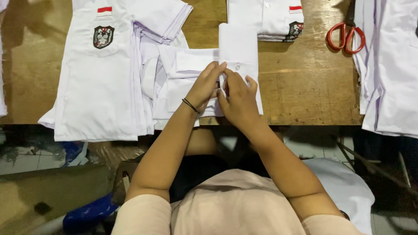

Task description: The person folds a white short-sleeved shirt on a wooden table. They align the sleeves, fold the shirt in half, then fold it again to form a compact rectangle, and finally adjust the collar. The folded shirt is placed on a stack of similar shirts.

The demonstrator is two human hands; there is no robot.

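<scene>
A white shirt lies folded on the wooden table in front of me, its button placket facing up. My left hand, with a thin black band on the wrist, pinches the white cloth just left of a small button. My right hand meets it from the right, fingers curled on the same spot of the placket. Both hands grip the fabric near the table's front edge.
A stack of white shirts with a dark crest badge and a red-and-white patch lies at the left. Another badged folded shirt sits at the back. Red-handled scissors lie at the right beside more white cloth.
</scene>
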